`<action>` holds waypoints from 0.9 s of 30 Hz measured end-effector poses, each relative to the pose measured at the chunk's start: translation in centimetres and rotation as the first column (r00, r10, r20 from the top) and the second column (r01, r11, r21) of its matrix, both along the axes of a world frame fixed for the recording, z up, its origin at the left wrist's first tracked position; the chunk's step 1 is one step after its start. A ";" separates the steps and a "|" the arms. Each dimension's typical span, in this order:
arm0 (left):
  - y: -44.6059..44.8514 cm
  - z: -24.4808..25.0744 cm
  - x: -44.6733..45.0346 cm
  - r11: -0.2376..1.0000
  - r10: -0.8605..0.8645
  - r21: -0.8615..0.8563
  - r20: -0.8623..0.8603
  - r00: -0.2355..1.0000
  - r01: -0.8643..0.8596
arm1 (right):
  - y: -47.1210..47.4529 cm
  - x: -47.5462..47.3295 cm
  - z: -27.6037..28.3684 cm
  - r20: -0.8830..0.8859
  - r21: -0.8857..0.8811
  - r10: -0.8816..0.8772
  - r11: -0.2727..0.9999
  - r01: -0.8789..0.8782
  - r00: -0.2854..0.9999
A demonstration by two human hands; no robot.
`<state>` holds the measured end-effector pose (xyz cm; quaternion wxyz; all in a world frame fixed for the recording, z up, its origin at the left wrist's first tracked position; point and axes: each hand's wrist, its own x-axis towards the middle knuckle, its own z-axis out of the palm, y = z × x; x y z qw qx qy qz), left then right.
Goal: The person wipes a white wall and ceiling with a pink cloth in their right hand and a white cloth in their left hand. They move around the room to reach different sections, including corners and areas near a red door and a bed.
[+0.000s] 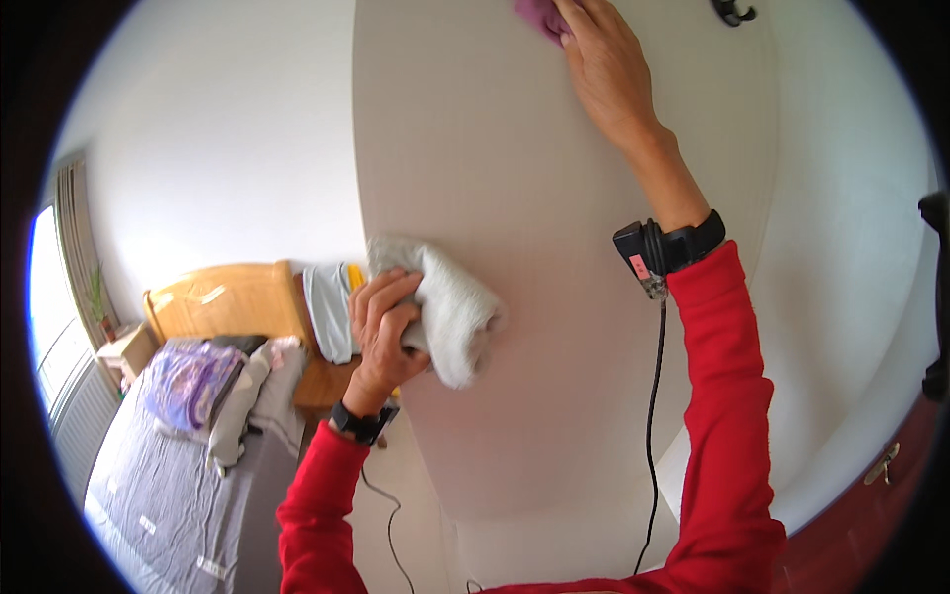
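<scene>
My left hand (387, 327) grips a folded, pale grey-green towel (456, 315) at its left side, in front of the lower left edge of a smooth beige panel (482, 163). Raised to the top of the view, my right hand (610, 63) has its fingers on a purple cloth (545, 16) against the same panel. The upper part of that cloth is cut off by the frame. Each wrist wears a black strap with a small device, and a cable hangs from the right device (640, 256).
A black hook (733, 11) sits high on the panel's right side. To the left stands a bed (185, 505) with a wooden headboard (223, 303) and a folded purple blanket (194, 382). Beside it is a wooden chair (323, 382) draped with cloth. A dark red door (853, 527) is lower right.
</scene>
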<state>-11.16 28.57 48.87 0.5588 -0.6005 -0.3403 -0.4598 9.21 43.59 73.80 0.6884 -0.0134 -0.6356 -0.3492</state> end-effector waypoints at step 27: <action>2.9 -3.7 -3.6 1.000 0.012 -0.015 0.029 1.000 -0.012 | 11.7 5.3 -15.4 -0.232 -0.255 -0.048 0.967 -0.013 0.971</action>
